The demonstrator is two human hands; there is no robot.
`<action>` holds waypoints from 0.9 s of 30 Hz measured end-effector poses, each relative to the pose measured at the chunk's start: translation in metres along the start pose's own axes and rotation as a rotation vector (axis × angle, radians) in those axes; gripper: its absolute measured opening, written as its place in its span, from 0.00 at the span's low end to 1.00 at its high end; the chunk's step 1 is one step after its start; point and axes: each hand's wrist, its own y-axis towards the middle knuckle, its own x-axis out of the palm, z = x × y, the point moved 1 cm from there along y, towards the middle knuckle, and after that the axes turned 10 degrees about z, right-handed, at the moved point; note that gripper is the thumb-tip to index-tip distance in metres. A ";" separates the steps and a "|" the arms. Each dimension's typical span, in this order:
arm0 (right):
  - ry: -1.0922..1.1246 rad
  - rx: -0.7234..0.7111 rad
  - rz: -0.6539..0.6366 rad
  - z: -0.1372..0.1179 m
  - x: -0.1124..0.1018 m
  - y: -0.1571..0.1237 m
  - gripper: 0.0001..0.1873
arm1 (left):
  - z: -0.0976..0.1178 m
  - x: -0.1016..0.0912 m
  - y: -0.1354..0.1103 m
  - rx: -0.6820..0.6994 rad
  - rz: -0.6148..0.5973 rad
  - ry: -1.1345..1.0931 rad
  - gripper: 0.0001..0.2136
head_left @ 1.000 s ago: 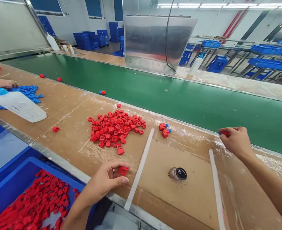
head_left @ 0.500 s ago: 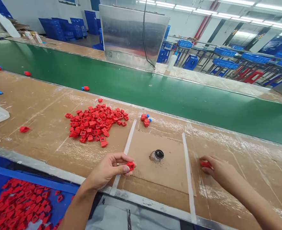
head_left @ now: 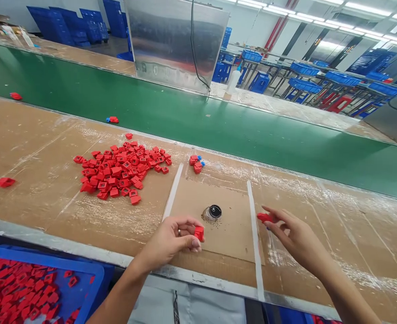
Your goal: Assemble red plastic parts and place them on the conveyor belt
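pinching red block [head_left: 199,233] in curled left hand [head_left: 171,239], right hand [head_left: 294,234] angled inward, holding red piece [head_left: 263,218], perhaps blue-tipped

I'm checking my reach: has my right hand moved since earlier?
Yes: judged against the right white tape strip, your right hand has moved toward you, away from the green belt.

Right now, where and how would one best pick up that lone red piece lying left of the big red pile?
Probably by pinching its long sides near the middle, coming down from above: the lone red piece lies low on the brown tabletop, looks longer than wide, and sits well apart from the red pile.
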 end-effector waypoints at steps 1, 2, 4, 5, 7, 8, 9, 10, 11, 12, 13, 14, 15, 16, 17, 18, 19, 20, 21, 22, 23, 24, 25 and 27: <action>0.034 -0.019 -0.006 -0.014 0.001 0.003 0.23 | -0.001 0.002 0.000 0.012 -0.016 0.015 0.12; 0.061 -0.044 -0.010 -0.027 0.003 0.007 0.22 | -0.002 0.004 0.001 0.028 -0.023 0.032 0.11; 0.091 -0.130 -0.021 -0.054 0.005 0.013 0.19 | -0.004 0.006 0.002 0.066 -0.016 0.066 0.10; 0.094 -0.187 -0.029 -0.066 0.007 0.016 0.17 | -0.006 0.006 0.003 0.080 -0.009 0.073 0.10; 0.080 -0.304 -0.055 -0.085 0.009 0.022 0.14 | -0.010 0.006 0.004 0.093 0.006 0.070 0.11; 0.066 -0.353 -0.063 -0.091 0.010 0.024 0.13 | -0.012 0.005 0.004 0.097 0.015 0.066 0.11; 0.050 -0.389 -0.067 -0.097 0.012 0.026 0.12 | -0.015 0.004 0.004 0.100 0.024 0.063 0.12; 0.033 -0.415 -0.067 -0.100 0.013 0.027 0.12 | -0.017 0.004 0.004 0.105 0.033 0.064 0.12; 0.018 -0.432 -0.064 -0.103 0.015 0.028 0.12 | -0.019 0.004 0.003 0.112 0.040 0.069 0.11; 0.006 -0.447 -0.063 -0.104 0.017 0.029 0.12 | -0.020 0.004 0.002 0.120 0.046 0.078 0.11; -0.004 -0.460 -0.061 -0.105 0.019 0.029 0.12 | -0.021 0.004 0.001 0.126 0.050 0.089 0.11; -0.011 -0.472 -0.066 -0.105 0.022 0.028 0.12 | -0.022 0.004 0.000 0.131 0.054 0.105 0.11; -0.016 -0.482 -0.075 -0.105 0.024 0.028 0.11 | -0.022 0.004 -0.002 0.135 0.057 0.124 0.11; -0.021 -0.490 -0.082 -0.105 0.026 0.027 0.11 | -0.022 0.005 -0.003 0.140 0.059 0.146 0.11; -0.025 -0.497 -0.085 -0.105 0.027 0.026 0.11 | -0.021 0.005 -0.004 0.146 0.061 0.167 0.10; -0.029 -0.502 -0.085 -0.105 0.029 0.025 0.10 | -0.021 0.005 -0.005 0.154 0.063 0.185 0.10; -0.031 -0.508 -0.081 -0.105 0.030 0.024 0.10 | -0.020 0.005 -0.006 0.163 0.065 0.200 0.09; -0.031 -0.514 -0.076 -0.106 0.030 0.024 0.10 | -0.020 0.005 -0.007 0.172 0.067 0.212 0.09; -0.030 -0.518 -0.072 -0.106 0.030 0.024 0.10 | -0.020 0.005 -0.008 0.178 0.067 0.222 0.08; -0.030 -0.521 -0.073 -0.107 0.031 0.024 0.10 | -0.019 0.006 -0.008 0.182 0.068 0.233 0.08; -0.029 -0.522 -0.077 -0.107 0.031 0.024 0.09 | -0.019 0.006 -0.009 0.183 0.068 0.244 0.09; -0.030 -0.520 -0.084 -0.107 0.031 0.024 0.09 | -0.019 0.006 -0.009 0.183 0.068 0.254 0.09; -0.033 -0.517 -0.090 -0.107 0.032 0.024 0.09 | -0.019 0.006 -0.009 0.182 0.069 0.261 0.09; -0.043 -0.518 -0.100 -0.107 0.033 0.025 0.09 | -0.019 0.006 -0.009 0.183 0.072 0.272 0.09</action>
